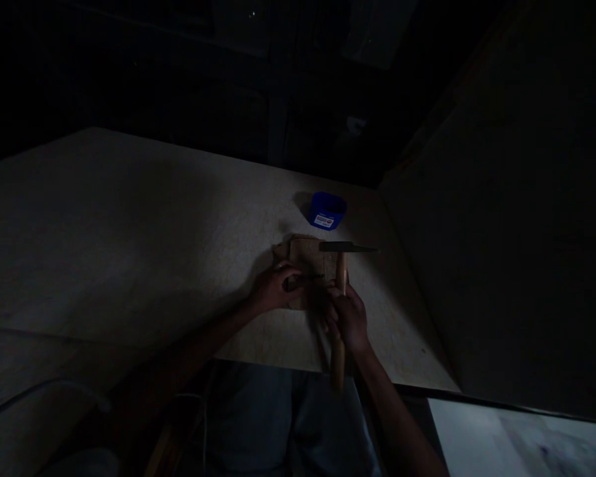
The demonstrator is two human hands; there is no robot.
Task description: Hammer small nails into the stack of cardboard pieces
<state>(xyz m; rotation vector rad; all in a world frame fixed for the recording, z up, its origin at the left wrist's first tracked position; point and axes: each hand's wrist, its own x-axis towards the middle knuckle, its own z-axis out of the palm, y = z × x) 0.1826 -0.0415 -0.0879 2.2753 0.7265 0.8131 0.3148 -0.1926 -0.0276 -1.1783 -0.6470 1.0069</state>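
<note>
My right hand (351,317) is closed around the wooden handle of a hammer (342,273). The dark, narrow hammer head lies across the top end, and the handle's rounded butt sticks out below my fist toward the table edge. My left hand (277,287) rests at the left side of a brown cardboard piece (306,250), thumb and fingers curled in a pinch. A thin dark piece (316,276) lies by the left fingertips over the cardboard; deep shadow hides its shape and whether it is gripped.
Behind the cardboard stands a blue plastic container (326,212) with a white label. The pale table (169,218) meets a dark upright panel (501,218) on the right. At lower left a cable (54,384) curves over the surface. Lighting is very dim.
</note>
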